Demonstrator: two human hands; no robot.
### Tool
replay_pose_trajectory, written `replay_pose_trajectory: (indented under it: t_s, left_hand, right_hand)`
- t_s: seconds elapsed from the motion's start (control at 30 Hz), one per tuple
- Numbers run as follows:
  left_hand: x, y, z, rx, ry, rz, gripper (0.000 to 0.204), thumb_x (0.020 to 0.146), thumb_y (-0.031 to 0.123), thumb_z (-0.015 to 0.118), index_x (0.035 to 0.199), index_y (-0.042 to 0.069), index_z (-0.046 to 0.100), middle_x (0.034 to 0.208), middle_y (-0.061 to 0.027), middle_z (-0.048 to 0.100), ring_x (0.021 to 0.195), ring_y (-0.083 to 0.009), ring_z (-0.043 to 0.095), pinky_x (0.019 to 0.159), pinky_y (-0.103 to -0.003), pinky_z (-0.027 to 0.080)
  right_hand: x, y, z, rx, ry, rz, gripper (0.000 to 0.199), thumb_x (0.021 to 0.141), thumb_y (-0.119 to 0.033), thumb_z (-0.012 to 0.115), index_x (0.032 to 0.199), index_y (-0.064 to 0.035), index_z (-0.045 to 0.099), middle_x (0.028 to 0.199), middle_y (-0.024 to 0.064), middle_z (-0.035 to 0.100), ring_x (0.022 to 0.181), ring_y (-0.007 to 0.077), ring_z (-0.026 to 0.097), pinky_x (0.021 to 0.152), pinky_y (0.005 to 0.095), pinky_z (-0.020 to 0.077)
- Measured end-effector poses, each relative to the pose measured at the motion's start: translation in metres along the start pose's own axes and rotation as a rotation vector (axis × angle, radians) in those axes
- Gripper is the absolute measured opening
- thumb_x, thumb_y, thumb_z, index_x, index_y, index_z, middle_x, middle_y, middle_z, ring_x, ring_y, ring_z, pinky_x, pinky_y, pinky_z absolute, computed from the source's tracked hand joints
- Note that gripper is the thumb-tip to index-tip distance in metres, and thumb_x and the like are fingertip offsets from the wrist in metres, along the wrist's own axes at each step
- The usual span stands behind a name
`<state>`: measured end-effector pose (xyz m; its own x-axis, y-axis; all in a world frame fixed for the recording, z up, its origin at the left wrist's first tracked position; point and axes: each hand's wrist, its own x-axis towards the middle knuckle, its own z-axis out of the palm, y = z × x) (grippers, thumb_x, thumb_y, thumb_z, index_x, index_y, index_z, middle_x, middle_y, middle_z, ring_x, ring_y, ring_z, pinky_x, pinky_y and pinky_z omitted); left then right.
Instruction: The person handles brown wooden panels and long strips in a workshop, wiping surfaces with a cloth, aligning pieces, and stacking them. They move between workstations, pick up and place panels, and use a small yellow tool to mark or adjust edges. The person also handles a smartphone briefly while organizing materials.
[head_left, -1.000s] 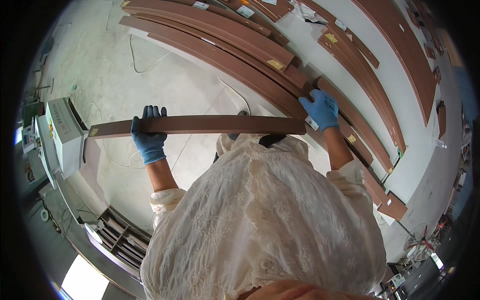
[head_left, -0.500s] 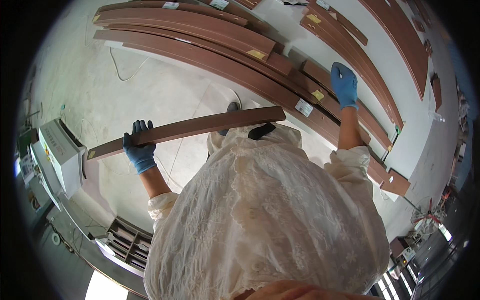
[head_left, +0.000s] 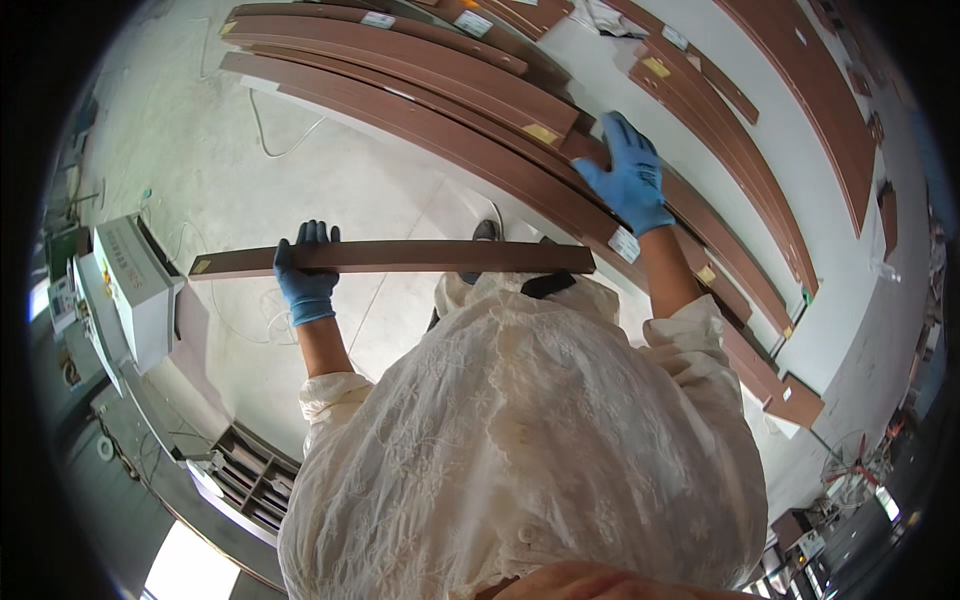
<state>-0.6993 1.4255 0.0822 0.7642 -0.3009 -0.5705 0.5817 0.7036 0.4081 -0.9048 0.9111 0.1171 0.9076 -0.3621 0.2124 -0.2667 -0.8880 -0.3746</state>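
A long brown board lies crosswise in front of my body. My left hand, in a blue glove, grips it near its left end, fingers wrapped over the far edge. The board's right end is by my waist, next to a black patch on my pale lace smock. My right hand, also blue-gloved, is over the row of brown boards with fingers spread and nothing in it. Whether it touches them I cannot tell. A white label is on the nearest board of the row, just below that hand.
More brown boards rest on the white table at the far right. To the left stands a white box-shaped machine, with a compartmented rack below it. A loose cable runs on the floor. A fan stands at the right.
My right hand has moved left and farther over the boards, going from closed to spread fingers. The held board has swung nearly level, its right end lower in view. My view has shifted slightly.
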Motion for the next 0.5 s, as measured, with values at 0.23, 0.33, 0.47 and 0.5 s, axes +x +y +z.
replay_pose_trajectory:
  t_s: [0.23,0.33,0.47,0.5]
  left_hand:
    - [-0.011,-0.011,0.010,-0.004,0.173,0.092,0.051,0.095,0.039,0.058,0.127,0.000,0.060,0.122,-0.0163,0.067,0.115,-0.0344,0.063,0.112,-0.060,0.043]
    - [-0.018,-0.014,0.011,-0.007,0.229,0.123,0.050,0.096,0.039,0.058,0.128,0.001,0.058,0.127,-0.0164,0.064,0.116,-0.0342,0.063,0.111,-0.059,0.044]
    - [-0.023,-0.015,0.009,-0.041,0.282,0.139,0.049,0.096,0.039,0.058,0.127,0.001,0.059,0.121,-0.0152,0.067,0.116,-0.0342,0.063,0.109,-0.057,0.046]
    - [-0.023,-0.015,0.008,-0.049,0.258,0.128,0.049,0.095,0.039,0.058,0.126,0.002,0.059,0.120,-0.0150,0.067,0.115,-0.0341,0.063,0.109,-0.057,0.046]
  right_hand:
    - [0.084,-0.070,0.048,-0.144,-0.096,-0.119,0.091,0.079,-0.055,0.077,0.150,-0.0111,0.041,0.150,0.0222,0.048,0.134,0.0396,0.050,0.108,0.0530,0.0411]
    - [0.100,-0.078,0.057,-0.165,-0.290,0.015,0.094,0.081,-0.054,0.076,0.154,-0.0129,0.034,0.149,0.0235,0.048,0.128,0.0408,0.055,0.106,0.0518,0.0440]
    - [0.102,-0.081,0.063,-0.289,-0.361,-0.012,0.081,0.090,-0.048,0.070,0.152,-0.0138,0.032,0.125,0.0238,0.062,0.103,0.0392,0.067,0.088,0.0505,0.0536]
    - [0.102,-0.082,0.064,-0.330,-0.378,-0.019,0.078,0.091,-0.047,0.068,0.151,-0.0137,0.032,0.118,0.0230,0.065,0.099,0.0384,0.069,0.085,0.0506,0.0550]
